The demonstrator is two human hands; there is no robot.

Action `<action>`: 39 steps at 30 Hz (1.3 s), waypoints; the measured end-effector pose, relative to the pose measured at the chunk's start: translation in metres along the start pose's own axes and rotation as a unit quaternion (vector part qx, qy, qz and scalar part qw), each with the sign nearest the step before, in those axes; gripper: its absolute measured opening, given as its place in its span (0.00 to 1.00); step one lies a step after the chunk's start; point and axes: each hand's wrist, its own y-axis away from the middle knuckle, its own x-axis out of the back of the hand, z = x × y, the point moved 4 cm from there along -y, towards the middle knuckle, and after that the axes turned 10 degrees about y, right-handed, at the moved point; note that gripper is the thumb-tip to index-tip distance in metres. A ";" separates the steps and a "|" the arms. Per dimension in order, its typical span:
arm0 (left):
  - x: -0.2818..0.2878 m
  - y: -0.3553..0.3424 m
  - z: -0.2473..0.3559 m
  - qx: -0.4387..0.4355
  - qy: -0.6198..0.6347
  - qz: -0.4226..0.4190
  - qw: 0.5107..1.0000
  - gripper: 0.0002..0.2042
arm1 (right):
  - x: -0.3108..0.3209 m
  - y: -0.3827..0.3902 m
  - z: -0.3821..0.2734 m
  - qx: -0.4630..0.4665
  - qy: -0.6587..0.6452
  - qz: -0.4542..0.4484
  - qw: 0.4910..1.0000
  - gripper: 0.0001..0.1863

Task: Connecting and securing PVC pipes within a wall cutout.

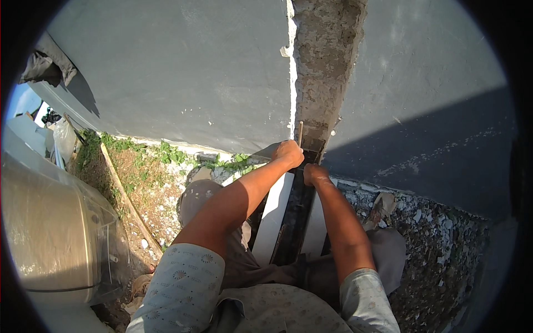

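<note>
My left hand (288, 154) is closed at the foot of a bare, rough strip (325, 66) in the grey wall. A thin tan stick (301, 132) rises upright out of its fist. Just to the right and slightly nearer, my right hand (315, 175) is closed too, its knuckles turned away. Whatever it grips is hidden. Below both hands, a pale flat board (275, 216) and a second pale board (315, 227) run toward me between my knees, with a dark gap (294, 222) separating them.
Grey wall (183, 72) stands close on both sides of the strip. Rubble (433, 250) covers the ground at right. At left lie weeds (166, 152), a long wooden slat (130, 197) and a large plastic-wrapped bundle (55, 222). Dark cloth (47, 64) hangs at the upper left.
</note>
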 end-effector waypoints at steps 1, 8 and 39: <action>0.004 0.004 0.003 0.010 -0.021 -0.014 1.000 0.19 | 0.010 0.003 0.007 0.015 0.020 -0.028 0.999 0.14; 0.069 0.043 0.024 -0.075 -0.286 -0.202 0.934 0.21 | 0.102 0.052 0.010 0.165 0.136 -0.100 0.972 0.14; 0.257 0.193 -0.102 0.113 -0.026 -0.015 0.993 0.20 | 0.140 0.258 0.089 0.120 -0.035 -0.063 0.990 0.23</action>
